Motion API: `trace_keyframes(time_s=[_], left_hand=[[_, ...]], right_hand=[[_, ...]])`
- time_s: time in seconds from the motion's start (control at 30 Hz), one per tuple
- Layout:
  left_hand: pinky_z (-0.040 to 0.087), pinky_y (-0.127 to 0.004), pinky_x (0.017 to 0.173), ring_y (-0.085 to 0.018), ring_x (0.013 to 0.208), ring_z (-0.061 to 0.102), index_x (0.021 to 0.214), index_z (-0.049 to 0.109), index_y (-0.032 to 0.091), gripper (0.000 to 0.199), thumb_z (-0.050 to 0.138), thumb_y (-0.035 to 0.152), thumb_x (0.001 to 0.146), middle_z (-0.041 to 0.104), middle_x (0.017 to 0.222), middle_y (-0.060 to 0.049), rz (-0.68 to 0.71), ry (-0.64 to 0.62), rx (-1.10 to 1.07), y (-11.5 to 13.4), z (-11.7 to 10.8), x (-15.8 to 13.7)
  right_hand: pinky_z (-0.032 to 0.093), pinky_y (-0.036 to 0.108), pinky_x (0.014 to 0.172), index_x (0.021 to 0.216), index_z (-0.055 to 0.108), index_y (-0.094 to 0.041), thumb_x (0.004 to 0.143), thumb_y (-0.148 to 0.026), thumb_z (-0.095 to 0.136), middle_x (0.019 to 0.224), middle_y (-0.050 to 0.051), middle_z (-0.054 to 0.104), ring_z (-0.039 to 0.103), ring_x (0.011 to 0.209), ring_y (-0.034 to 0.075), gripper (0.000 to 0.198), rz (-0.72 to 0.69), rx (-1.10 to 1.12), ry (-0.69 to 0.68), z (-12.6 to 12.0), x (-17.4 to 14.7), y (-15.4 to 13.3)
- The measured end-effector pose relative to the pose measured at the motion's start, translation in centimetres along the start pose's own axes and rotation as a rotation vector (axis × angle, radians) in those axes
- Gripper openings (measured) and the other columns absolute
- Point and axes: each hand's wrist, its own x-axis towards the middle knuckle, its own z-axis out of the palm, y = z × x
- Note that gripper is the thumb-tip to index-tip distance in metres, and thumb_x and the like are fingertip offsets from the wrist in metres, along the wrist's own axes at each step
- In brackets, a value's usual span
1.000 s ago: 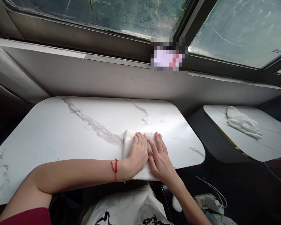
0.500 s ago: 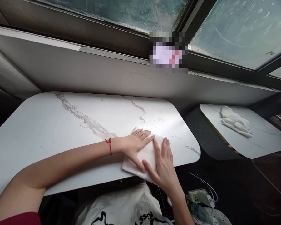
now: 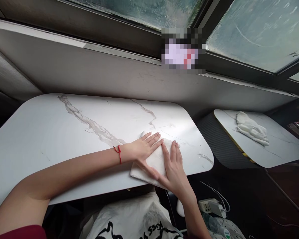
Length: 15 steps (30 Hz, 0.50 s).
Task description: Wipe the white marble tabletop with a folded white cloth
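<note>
A folded white cloth lies flat near the front right edge of the white marble-patterned table. My left hand, with a red string bracelet on its wrist, rests flat on the cloth's left part, fingers stretched out. On the right part of the cloth lies my right hand, also flat and open. The two thumbs meet or overlap near the cloth's front edge. Part of the cloth is hidden under both hands.
To the right stands a second marble-patterned table with a crumpled white cloth on it. Below are a power strip with a white plug, cables and a plastic bottle. A grey wall and windows run behind the table.
Both hands have shifted slightly away from me on the table, and the thumbs have come together. The cloth has hardly moved.
</note>
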Motion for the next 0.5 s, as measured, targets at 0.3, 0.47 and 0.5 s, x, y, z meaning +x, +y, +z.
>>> trace_keyframes(time_s=[0.3,0.47,0.5], left_hand=[[0.007,-0.048,0.127,-0.032,0.157,0.007,0.158,0.018,0.003,0.093,0.044,0.059,0.088,0.014,0.167,-0.023,-0.110,0.066,0.163,-2.2,-0.7,1.0],[0.011,-0.048,0.126,-0.033,0.155,0.017,0.155,0.025,0.002,0.083,0.040,0.052,0.092,0.023,0.165,-0.023,-0.240,0.207,0.192,-4.7,-0.9,2.1],[0.011,-0.048,0.126,-0.032,0.155,0.019,0.155,0.026,0.003,0.081,0.040,0.052,0.093,0.025,0.165,-0.023,-0.256,0.229,0.197,-5.2,-1.0,2.3]], right_hand=[[0.022,0.068,0.118,0.163,0.005,-0.018,0.094,-0.069,0.044,0.169,0.020,-0.006,0.001,0.154,0.047,0.095,-0.085,0.025,-0.017,0.9,4.4,2.3],[0.019,0.066,0.120,0.163,0.011,-0.015,0.091,-0.075,0.043,0.168,0.023,0.000,0.002,0.155,0.045,0.099,-0.180,0.046,-0.087,1.6,9.5,4.4],[0.019,0.066,0.120,0.162,0.012,-0.014,0.090,-0.075,0.044,0.168,0.023,0.000,0.002,0.155,0.045,0.100,-0.195,0.048,-0.089,1.8,10.6,4.9]])
